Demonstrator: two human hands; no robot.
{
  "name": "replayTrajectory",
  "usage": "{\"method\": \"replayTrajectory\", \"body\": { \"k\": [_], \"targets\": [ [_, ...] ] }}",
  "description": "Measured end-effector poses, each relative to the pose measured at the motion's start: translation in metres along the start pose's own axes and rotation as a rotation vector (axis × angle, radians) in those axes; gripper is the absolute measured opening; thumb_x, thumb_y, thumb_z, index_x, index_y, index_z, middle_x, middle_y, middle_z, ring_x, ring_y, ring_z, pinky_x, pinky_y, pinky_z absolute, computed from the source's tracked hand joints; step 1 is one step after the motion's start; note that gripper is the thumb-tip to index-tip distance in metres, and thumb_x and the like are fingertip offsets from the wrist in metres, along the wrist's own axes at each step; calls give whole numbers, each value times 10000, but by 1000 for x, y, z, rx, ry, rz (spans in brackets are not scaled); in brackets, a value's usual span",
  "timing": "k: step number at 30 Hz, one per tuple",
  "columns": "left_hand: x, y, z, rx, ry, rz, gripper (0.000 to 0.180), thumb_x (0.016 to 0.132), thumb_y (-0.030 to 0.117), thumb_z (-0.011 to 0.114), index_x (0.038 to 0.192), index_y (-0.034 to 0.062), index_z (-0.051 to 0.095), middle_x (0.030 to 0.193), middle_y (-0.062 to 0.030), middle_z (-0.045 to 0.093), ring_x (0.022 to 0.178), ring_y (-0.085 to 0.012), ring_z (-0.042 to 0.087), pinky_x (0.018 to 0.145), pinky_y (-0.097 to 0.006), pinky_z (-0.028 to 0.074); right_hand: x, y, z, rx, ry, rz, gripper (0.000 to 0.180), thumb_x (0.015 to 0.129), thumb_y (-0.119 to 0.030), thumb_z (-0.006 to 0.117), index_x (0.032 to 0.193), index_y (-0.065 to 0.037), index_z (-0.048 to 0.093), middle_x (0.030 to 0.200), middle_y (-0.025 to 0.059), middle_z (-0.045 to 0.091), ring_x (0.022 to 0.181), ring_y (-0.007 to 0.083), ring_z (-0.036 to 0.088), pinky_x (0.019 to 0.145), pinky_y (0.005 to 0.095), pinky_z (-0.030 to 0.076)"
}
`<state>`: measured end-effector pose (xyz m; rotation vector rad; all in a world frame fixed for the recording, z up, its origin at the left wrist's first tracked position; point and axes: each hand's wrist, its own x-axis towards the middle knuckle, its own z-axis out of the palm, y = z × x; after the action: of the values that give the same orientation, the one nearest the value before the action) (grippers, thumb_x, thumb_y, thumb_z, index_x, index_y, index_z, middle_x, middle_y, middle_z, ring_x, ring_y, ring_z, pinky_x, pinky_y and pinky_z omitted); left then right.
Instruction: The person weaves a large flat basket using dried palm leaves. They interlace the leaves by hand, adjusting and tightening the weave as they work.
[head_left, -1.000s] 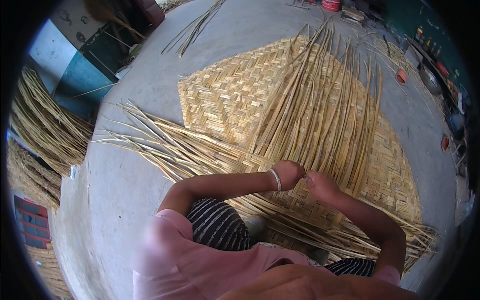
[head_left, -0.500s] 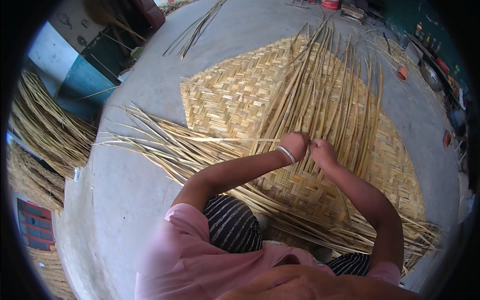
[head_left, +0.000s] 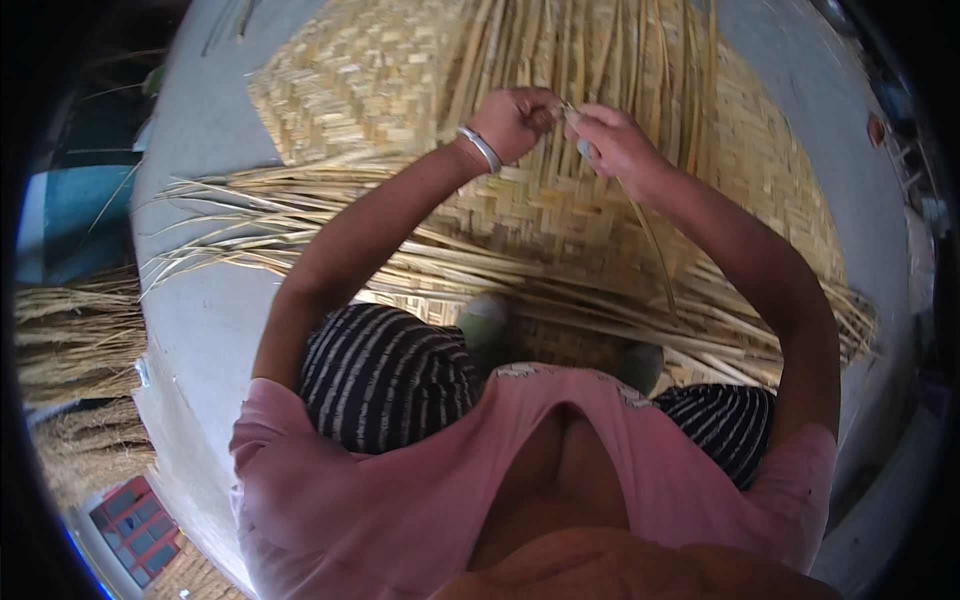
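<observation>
My left hand [head_left: 515, 125], with a silver bangle at its wrist, is closed in a pinch on a thin split reed strip. Close beside it, my right hand [head_left: 618, 150] pinches the same reed strip [head_left: 652, 240], whose tail hangs below that hand toward my lap. A short bit of it shows between my fingertips. Beneath both hands lies a woven reed mat [head_left: 350, 75] in a herringbone pattern. Long loose reed strips [head_left: 580, 50] stretch away over the mat, just beyond my fingers.
A bundle of long reed strips [head_left: 400, 265] lies crosswise between my feet and the mat's middle. Reed bundles [head_left: 80, 335] stand at the left beside a blue-painted wall [head_left: 85, 215]. Grey floor [head_left: 205, 140] surrounds the mat. Small objects line the far right edge.
The view has tipped downward, so the mat and hands sit higher in the picture. My right hand has turned, and the strip's hanging tail shows more plainly. Both hands still pinch.
</observation>
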<state>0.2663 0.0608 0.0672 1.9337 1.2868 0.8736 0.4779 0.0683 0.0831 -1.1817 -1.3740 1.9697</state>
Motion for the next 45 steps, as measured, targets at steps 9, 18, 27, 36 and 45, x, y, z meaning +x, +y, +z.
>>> {"method": "replayTrajectory", "body": {
  "k": [9,18,27,36,45],
  "targets": [
    [15,8,26,300,102,-50,173,947,214,665,1056,90,720,875,-172,736,799,-355,715,741,-430,582,-18,14,15,-313,47,-499,281,1082,-322,541,972,-78,628,676,-57,431,560,38,363,527,246,337],
    [-42,-12,39,219,-327,166,522,937,276,744,1415,114,609,1298,-136,691,1206,-253,656,1028,-380,536,22,-4,-6,-86,-104,-128,316,1085,-323,498,1063,-38,633,837,32,626,746,145,625,712,324,535],
    [-62,32,34,-946,-550,-557,271,1016,195,667,1238,48,714,1104,-61,764,970,-122,702,859,-290,569,34,-18,15,331,-27,-74,307,1130,-300,396,1013,-73,567,853,66,641,684,164,589,588,318,506],
    [-63,-33,6,-948,-34,-676,204,1005,171,661,1155,43,712,1062,-80,756,914,-186,727,758,-317,588,-25,49,14,-92,-260,230,452,1081,-426,509,1279,-37,628,1171,102,701,1063,184,690,962,353,536],
    [-76,-39,10,-850,42,-833,221,1010,188,684,1153,19,683,1037,-71,732,936,-147,730,755,-244,585,-34,63,16,-96,-302,353,345,1066,-331,590,1247,-40,629,1084,79,711,941,165,698,873,326,575]
  ]
}}
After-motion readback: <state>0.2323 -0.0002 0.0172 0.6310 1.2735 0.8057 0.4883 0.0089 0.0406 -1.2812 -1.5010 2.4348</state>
